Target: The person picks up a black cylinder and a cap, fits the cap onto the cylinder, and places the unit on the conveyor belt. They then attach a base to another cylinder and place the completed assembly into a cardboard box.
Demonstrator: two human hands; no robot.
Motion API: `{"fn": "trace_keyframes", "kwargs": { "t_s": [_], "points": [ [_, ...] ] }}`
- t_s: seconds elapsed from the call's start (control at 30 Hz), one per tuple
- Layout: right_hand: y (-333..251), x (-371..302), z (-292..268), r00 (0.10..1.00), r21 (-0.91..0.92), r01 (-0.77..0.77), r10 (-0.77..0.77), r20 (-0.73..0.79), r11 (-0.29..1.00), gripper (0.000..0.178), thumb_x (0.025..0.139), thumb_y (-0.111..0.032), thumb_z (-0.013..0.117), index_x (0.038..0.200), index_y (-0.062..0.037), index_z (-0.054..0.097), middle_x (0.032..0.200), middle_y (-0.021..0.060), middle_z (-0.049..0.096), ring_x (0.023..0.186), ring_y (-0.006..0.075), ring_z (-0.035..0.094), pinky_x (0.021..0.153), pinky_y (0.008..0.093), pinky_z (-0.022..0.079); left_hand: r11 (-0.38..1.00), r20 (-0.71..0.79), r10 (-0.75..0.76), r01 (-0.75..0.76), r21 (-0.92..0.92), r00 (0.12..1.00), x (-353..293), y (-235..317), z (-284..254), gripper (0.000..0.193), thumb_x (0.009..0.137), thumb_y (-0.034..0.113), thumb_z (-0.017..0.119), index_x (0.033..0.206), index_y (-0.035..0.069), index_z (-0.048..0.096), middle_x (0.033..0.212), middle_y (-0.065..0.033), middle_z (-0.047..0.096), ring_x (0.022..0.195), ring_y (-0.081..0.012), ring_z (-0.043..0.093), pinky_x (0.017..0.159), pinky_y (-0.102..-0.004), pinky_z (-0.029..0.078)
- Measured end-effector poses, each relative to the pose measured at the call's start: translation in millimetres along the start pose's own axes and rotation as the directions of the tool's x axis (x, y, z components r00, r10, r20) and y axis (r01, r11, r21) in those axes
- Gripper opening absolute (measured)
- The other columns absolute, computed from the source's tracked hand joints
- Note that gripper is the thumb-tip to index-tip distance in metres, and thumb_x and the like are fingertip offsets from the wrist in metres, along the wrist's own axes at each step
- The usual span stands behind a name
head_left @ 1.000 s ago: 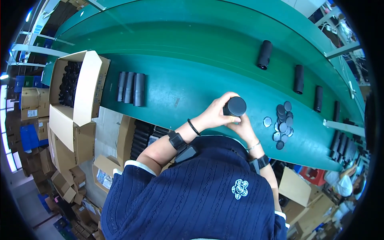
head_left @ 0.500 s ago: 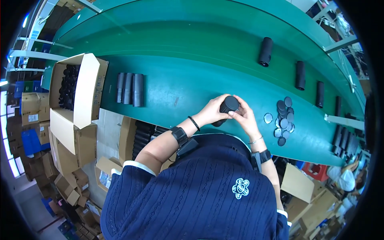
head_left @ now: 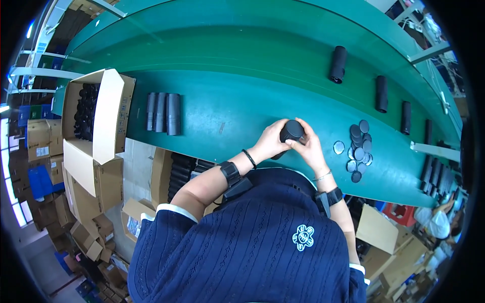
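Between my two hands I hold a black cylinder, its round flat end tilted up toward me. My left hand wraps around its left side. The fingers and thumb of my right hand press on its right side near the top end. Its lower part is mostly hidden by my hands. To the right, on the green work surface, lies a loose pile of black round discs. One disc with a pale, shiny face sits apart, closest to my right hand.
Several black tubes lie side by side at the left, near an open carton of black parts. More tubes are spaced along the far green strip, which continues right. A metal bar crosses at the right. Cartons stand below the table edge.
My hands and the cylinder have stayed nearly in place, with its end turned slightly more upright. The tubes on the far strip have shifted slightly to the right.
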State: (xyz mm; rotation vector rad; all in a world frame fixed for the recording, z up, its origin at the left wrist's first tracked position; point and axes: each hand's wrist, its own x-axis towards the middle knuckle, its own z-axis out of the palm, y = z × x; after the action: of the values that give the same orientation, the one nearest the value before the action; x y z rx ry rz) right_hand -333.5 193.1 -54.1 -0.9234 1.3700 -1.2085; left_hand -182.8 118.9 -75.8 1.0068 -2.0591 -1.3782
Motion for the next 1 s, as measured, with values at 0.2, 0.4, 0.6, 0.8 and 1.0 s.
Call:
{"fn": "trace_keyframes", "kwargs": {
  "t_s": [0.2, 0.4, 0.6, 0.8, 1.0],
  "points": [
    [9.2, -1.6, -10.7, 0.999, 0.063, -0.04, 0.04, 0.0, 0.997, 0.065, 0.075, 0.004, 0.074, 0.133, -0.001, 0.045, 0.12, 0.0088, 0.058, 0.112, 0.0167, 0.056, 0.095, 0.0306, 0.047, 1.0, 0.02, 0.013, -0.013, 0.018, 1.0, 0.6, 14.5, 3.4, 0.067, 0.069, 0.019, 0.081, 0.126, 0.003, 0.05, 0.114, -0.0172, 0.06, 0.105, -0.0333, 0.061, 0.089, -0.0403, 0.05],
    [7.4, -2.1, -24.5, 0.976, 0.318, -0.164, 0.106, 0.191, 0.934, 0.068, 0.072, 0.008, 0.074, 0.133, -0.0026, 0.047, 0.123, 0.0071, 0.056, 0.118, 0.016, 0.052, 0.1, 0.0302, 0.045, 0.991, 0.036, 0.133, -0.132, -0.02, 0.99, -1.9, 2.6, 8.4, 0.074, 0.069, 0.03, 0.08, 0.129, 0.002, 0.046, 0.119, -0.0197, 0.056, 0.11, -0.0375, 0.056, 0.092, -0.0425, 0.048],
    [9.8, -2.5, -13.5, 0.995, 0.179, -0.082, 0.07, 0.07, 0.98, 0.068, 0.072, 0.006, 0.076, 0.133, -0.0047, 0.049, 0.126, 0.0063, 0.055, 0.119, 0.0163, 0.052, 0.099, 0.0318, 0.046, 1.0, 0.069, 0.005, -0.005, 0.008, 0.998, 0.4, 9.1, 2.0, 0.068, 0.07, 0.022, 0.08, 0.127, 0.002, 0.048, 0.12, -0.0205, 0.059, 0.11, -0.0352, 0.06, 0.091, -0.0418, 0.05],
    [7.2, -5.0, -7.7, 0.999, 0.015, -0.025, 0.026, -0.027, 1.0, 0.068, 0.07, 0.0, 0.079, 0.131, -0.0041, 0.051, 0.121, 0.0059, 0.055, 0.116, 0.0167, 0.053, 0.099, 0.0318, 0.046, 0.993, 0.203, 0.083, -0.065, -0.096, 0.976, 11.2, 5.1, -10.8, 0.067, 0.071, 0.023, 0.08, 0.127, 0.004, 0.048, 0.116, -0.0189, 0.061, 0.107, -0.0337, 0.062, 0.089, -0.0404, 0.051],
    [-10.1, -1.6, -4.3, 0.977, -0.131, 0.211, -0.207, 0.042, 0.969, 0.071, 0.067, -0.009, 0.084, 0.131, -0.0042, 0.053, 0.127, 0.0098, 0.05, 0.115, 0.0194, 0.053, 0.099, 0.0312, 0.046, 0.964, 0.196, 0.074, -0.02, -0.265, 0.978, 3.2, -1.0, -27.1, 0.068, 0.071, 0.02, 0.083, 0.128, 0.004, 0.048, 0.126, -0.0157, 0.056, 0.113, -0.0297, 0.059, 0.089, -0.0376, 0.052]
  ]
}}
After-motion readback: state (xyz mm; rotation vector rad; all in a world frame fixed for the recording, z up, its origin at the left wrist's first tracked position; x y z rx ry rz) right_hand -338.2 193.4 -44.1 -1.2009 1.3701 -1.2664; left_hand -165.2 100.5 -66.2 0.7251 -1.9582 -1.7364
